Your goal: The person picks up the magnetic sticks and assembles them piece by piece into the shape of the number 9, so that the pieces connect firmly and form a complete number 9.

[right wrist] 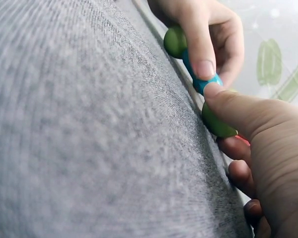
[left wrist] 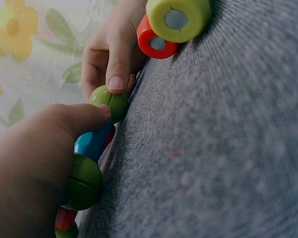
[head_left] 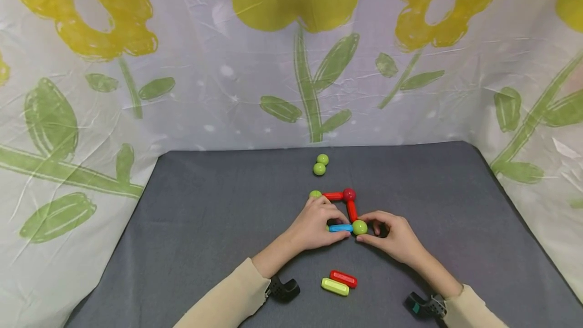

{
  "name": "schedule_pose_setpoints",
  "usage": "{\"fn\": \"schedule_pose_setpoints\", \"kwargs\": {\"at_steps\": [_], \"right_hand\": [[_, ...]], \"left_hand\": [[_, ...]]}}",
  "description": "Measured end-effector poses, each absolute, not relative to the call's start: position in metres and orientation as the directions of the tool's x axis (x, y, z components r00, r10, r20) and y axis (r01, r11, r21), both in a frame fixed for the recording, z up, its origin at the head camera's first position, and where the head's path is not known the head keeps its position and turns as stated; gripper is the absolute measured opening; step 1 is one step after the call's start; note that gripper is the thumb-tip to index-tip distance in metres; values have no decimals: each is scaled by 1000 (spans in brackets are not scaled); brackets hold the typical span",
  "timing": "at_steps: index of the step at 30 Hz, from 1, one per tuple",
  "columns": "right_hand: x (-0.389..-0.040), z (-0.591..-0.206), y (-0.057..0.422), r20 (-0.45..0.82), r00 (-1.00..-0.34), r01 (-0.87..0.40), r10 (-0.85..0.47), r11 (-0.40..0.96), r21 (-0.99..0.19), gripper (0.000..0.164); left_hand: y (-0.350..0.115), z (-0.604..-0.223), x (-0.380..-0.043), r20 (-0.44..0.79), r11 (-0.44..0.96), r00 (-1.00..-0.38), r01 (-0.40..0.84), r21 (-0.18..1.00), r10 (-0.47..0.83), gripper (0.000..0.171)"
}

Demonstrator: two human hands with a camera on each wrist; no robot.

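A partly built frame of magnetic-looking rods and balls lies on the grey cloth. My left hand [head_left: 316,224] holds the blue rod [head_left: 340,228] with its thumb and fingers, hiding the frame's left side. At the rod's right end, my right hand [head_left: 397,237] pinches a green ball [head_left: 360,227]. A red rod [head_left: 352,210] runs from near this ball up to a red ball [head_left: 349,195]. Another red rod [head_left: 333,196] leads left to a green ball [head_left: 315,194] by the left knuckles. In the left wrist view, a green ball [left wrist: 84,183] sits at the blue rod's near end.
Nearer the person lie a loose red rod [head_left: 343,279] and a yellow-green rod [head_left: 335,286], side by side. Two loose green balls [head_left: 319,169] are farther back on the grey cloth [head_left: 218,206]. A flower-printed curtain [head_left: 200,90] hangs behind and at both sides.
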State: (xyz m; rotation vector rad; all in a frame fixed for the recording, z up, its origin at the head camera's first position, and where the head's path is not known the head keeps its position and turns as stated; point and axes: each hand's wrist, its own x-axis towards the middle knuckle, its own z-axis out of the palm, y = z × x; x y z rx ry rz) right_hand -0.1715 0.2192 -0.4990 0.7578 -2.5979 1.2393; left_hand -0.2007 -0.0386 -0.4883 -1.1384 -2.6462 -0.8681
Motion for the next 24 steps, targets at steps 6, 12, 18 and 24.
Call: {"fn": "schedule_pose_setpoints", "kwargs": {"at_steps": [6,12,18,24], "right_hand": [[-172,-498,220,359,-858,-511,-368,530,-677,39],[-171,-500,219,372,-850,-524,-373,529,-667,39],[-171,-500,216,358,-851,-521,-384,538,-663,39],[-169,-498,215,358,-849,-525,-388,549,-650,40]], "left_hand": [[-38,-485,-203,362,521,-693,713,468,623,21],[-54,-468,-206,372,543,-750,656,523,547,59],[-88,-470,-210,180,667,-875,463,584,450,106],[-101,-483,-214,47,668,-846,452,591,531,124]]}}
